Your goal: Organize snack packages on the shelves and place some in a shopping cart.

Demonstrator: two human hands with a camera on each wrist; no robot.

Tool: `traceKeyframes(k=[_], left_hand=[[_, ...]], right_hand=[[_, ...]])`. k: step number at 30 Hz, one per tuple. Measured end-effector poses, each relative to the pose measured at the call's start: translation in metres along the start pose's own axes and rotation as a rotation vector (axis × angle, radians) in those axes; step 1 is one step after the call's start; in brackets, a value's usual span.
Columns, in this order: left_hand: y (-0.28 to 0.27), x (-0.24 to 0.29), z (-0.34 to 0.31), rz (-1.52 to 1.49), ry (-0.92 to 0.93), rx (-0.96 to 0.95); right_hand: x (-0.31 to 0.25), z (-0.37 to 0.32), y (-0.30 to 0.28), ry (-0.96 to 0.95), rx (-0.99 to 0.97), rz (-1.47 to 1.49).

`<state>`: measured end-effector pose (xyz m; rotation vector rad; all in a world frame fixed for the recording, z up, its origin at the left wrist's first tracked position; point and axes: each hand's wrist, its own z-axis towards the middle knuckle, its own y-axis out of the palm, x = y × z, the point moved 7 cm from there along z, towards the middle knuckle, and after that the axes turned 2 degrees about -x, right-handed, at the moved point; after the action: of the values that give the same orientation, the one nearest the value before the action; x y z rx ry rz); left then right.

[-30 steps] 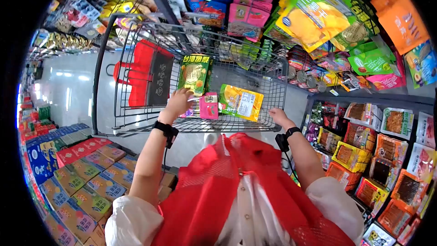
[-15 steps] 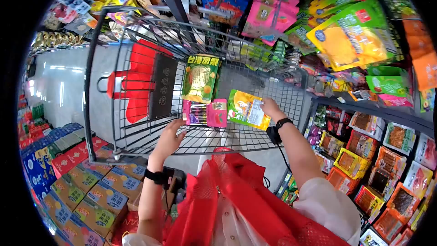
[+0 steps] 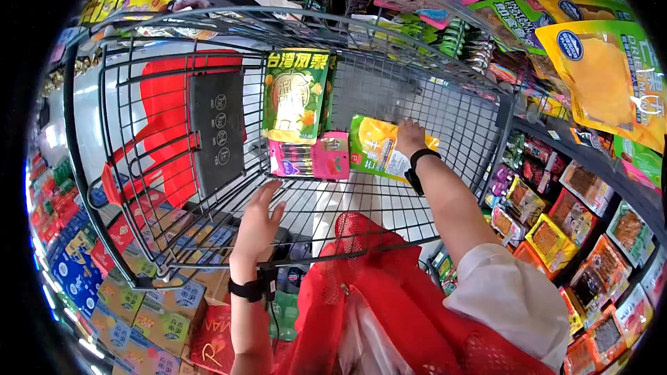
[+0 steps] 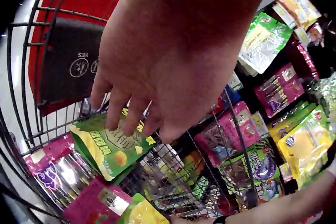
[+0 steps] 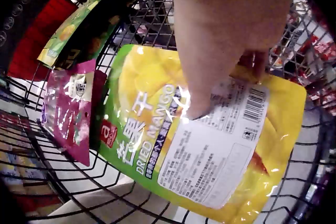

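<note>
In the head view my right hand is at the upper edge of a yellow-green dried mango bag in the cart. The right wrist view shows the thumb on the white label of this bag, with curled fingers at its upper edge. My left hand is over the cart's near side, fingers extended, holding nothing. A pink pack lies left of the mango bag, below a green pineapple bag. From the left wrist, my left hand partly covers the green bag.
The wire cart surrounds the bags; a red bag and dark panel are at its left end. Snack shelves stand beyond and to the right, with hanging mango bags. Stacked cartons are at lower left.
My right hand has moved from the cart's near right side onto the mango bag. My left hand has come away from the green bag toward the near side. The view has shifted closer.
</note>
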<state>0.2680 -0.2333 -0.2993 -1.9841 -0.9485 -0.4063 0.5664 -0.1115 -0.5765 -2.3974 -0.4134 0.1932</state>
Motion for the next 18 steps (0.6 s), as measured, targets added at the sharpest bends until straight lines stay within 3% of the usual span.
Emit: traceKeyframes(k=[2, 4, 6, 8, 10, 12, 16, 18], left_hand=[[0.0, 0.015, 0.01, -0.01, 0.005, -0.011], [-0.002, 0.031, 0.019, -0.044, 0.039, -0.05], [-0.001, 0.043, 0.022, -0.02, 0.101, -0.072], [-0.008, 0.061, 0.023, -0.002, 0.143, -0.036], [-0.018, 0.078, 0.021, -0.022, 0.2, -0.028], [-0.03, 0.093, 0.014, -0.082, 0.229, -0.01], [-0.044, 0.125, -0.009, -0.026, 0.337, -0.069], [-0.046, 0.136, -0.024, -0.013, 0.43, -0.122]], right_hand=[[-0.003, -0.013, -0.026, -0.008, -0.038, 0.083], [-0.016, -0.026, -0.031, -0.207, -0.24, 0.087], [-0.02, -0.055, -0.052, -0.163, -0.383, 0.203], [-0.017, -0.056, -0.047, -0.116, -0.323, 0.215], [-0.018, -0.075, -0.083, -0.127, -0.329, 0.197], [-0.013, -0.105, -0.134, -0.055, -0.173, 0.486], [0.003, -0.164, -0.209, 0.129, 0.385, 0.525], [-0.007, -0.214, -0.243, -0.024, 0.721, 0.652]])
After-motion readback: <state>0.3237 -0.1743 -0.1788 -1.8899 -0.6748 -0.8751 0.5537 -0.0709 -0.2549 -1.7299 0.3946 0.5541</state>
